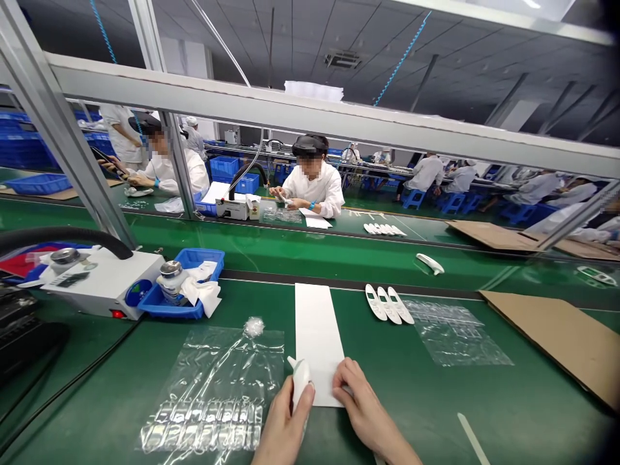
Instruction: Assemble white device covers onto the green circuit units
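In my left hand (pixel 285 416) is a white handheld device (pixel 301 380) with a narrow tip, shaped like an ear thermometer. The fingers and thumb wrap around its body, over the near end of a white paper strip (pixel 317 329). My right hand (pixel 357 403) rests at the strip's right edge with its fingers curled together; whatever is between the fingertips is hidden. Left of the strip lies a clear plastic bag (pixel 223 361) with rows of small transparent parts. Three white oval shells (pixel 388 305) with dark windows lie side by side, right of the strip's far end.
A blue tray (pixel 172 310) with a metal-topped bottle and tissues stands back left, beside a white machine (pixel 111 284). Clear packaging (pixel 450 329) and cardboard (pixel 552 336) lie to the right. Another white device (pixel 430 263) is on the green belt. A co-worker (pixel 317 184) sits opposite.
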`<action>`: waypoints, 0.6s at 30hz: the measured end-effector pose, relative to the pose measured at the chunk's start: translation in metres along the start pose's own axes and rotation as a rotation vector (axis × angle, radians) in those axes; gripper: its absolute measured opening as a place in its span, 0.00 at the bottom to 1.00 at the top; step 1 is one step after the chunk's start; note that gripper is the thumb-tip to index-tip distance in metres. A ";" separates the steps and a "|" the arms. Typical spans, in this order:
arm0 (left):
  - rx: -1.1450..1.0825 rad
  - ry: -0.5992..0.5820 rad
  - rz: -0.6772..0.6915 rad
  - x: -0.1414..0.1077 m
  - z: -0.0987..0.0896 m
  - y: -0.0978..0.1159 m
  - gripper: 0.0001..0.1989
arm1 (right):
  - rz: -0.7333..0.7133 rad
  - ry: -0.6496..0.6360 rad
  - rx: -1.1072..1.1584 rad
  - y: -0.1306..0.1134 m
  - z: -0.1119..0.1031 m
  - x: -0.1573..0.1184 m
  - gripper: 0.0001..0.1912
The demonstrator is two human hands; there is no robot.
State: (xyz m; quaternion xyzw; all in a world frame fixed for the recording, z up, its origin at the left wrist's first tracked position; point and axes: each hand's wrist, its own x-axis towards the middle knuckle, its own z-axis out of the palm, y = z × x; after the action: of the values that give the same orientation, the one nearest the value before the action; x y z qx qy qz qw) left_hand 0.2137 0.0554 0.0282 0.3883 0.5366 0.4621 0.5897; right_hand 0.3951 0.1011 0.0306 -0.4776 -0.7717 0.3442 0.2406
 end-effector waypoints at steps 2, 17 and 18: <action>-0.001 -0.009 -0.010 -0.002 0.000 0.004 0.28 | -0.004 0.045 0.065 -0.005 -0.004 -0.004 0.10; -0.438 0.075 -0.237 -0.037 -0.021 0.018 0.33 | -0.019 -0.069 0.339 -0.108 0.031 0.007 0.11; -0.431 0.067 -0.241 -0.037 -0.024 0.016 0.34 | -0.025 -0.059 0.310 -0.107 0.034 0.010 0.11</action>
State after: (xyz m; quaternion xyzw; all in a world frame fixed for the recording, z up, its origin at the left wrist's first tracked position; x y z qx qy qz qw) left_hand 0.1878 0.0228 0.0506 0.1712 0.4873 0.5046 0.6918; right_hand 0.3060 0.0666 0.0906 -0.4148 -0.7219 0.4701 0.2929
